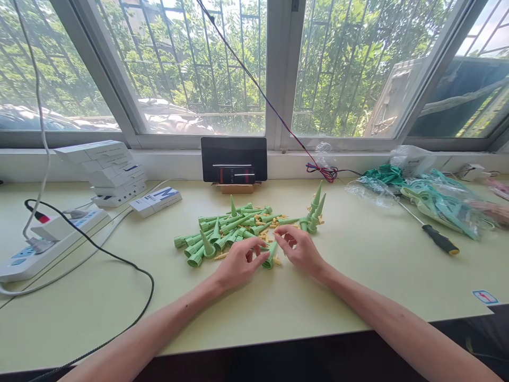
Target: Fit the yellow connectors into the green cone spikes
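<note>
"Bare forearms (pixel 181 313) lie at six o'clock. Grip?"
"Left hand (pixel 240 262) curled, right hand (pixel 299 249) narrowed; I cannot tell whether either grips."
"Green cone (pixel 270 259)?"
"Tapered, between them; ridged cones (pixel 227 227) heaped toward ten o'clock."

Green cones (pixel 233 224) — smooth, matt plastic; tabletop (pixel 369 239) smooth, low sheen; clear bag (pixel 413 159) — thin, crinkled, glossy plastic.

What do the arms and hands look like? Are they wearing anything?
Each grip, left hand and right hand, is bare. No gloves, watch or sleeves show on the left forearm or right forearm. The left forearm has one tiny spot.
</note>
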`<state>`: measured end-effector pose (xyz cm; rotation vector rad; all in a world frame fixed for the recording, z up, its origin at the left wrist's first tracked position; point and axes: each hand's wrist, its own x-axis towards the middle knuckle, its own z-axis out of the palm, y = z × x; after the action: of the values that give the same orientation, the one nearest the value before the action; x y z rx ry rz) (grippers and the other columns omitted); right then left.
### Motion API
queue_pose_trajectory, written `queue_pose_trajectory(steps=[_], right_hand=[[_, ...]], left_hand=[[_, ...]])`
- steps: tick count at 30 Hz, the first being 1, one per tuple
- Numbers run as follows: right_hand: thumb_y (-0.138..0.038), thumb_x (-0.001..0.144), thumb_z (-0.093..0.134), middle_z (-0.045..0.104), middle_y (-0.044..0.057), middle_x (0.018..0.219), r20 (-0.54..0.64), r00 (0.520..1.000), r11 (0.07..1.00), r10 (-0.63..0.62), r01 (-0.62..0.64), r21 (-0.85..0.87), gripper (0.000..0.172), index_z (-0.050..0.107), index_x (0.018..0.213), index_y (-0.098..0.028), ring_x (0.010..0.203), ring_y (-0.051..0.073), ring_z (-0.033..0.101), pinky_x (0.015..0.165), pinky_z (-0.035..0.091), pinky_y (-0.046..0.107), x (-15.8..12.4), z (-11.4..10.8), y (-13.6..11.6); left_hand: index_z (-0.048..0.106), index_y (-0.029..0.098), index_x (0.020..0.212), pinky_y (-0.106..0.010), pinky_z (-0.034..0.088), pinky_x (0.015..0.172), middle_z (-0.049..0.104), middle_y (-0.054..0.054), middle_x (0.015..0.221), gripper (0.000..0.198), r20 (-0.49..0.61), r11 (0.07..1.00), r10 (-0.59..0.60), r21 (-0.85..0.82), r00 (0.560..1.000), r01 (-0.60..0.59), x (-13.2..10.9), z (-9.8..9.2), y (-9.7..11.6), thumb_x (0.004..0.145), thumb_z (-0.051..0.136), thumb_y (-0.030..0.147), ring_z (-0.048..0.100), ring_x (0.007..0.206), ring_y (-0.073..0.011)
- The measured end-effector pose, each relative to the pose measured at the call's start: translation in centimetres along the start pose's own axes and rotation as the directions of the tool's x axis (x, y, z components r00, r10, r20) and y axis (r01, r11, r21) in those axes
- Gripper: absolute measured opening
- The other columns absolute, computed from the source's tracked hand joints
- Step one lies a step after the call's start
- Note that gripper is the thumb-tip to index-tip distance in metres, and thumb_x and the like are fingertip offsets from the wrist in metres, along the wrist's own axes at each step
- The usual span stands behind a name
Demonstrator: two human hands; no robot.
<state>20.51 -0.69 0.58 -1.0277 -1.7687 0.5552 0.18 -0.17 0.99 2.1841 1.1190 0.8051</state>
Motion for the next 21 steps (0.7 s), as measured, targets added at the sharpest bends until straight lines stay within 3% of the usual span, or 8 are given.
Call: queue_pose_trajectory(steps=[13,21], right_hand=[[-0.036,0.094,0.053,0.069,0.006,0.088,-0.007,0.999,0.999,0.044,-0.044,0.001,0.021,0.064,0.096,-0.018,0.062,0.014,0.059,0.053,0.049,0.026,0.0,0.0,-0.1],[-0.036,0.094,0.053,0.068,0.005,0.085,-0.021,0.998,0.999,0.052,-0.052,0.005,0.021,0.064,0.095,-0.018,0.059,0.013,0.058,0.052,0.047,0.026,-0.1,0.0,-0.2]], left_hand=[[0.074,0.021,0.106,-0.024,0.038,0.057,0.065,-0.003,0.085,0.028,0.089,0.990,0.121,0.061,0.989,-0.127,-0.1,-0.3,0.2,0.094,0.053,0.035,0.042,0.056,-0.0093],[0.075,0.024,0.110,-0.025,0.043,0.064,0.065,-0.005,0.088,0.030,0.183,0.984,0.143,0.080,0.973,-0.160,-0.3,-0.5,1.1,0.096,0.051,0.034,0.055,0.069,-0.0138]])
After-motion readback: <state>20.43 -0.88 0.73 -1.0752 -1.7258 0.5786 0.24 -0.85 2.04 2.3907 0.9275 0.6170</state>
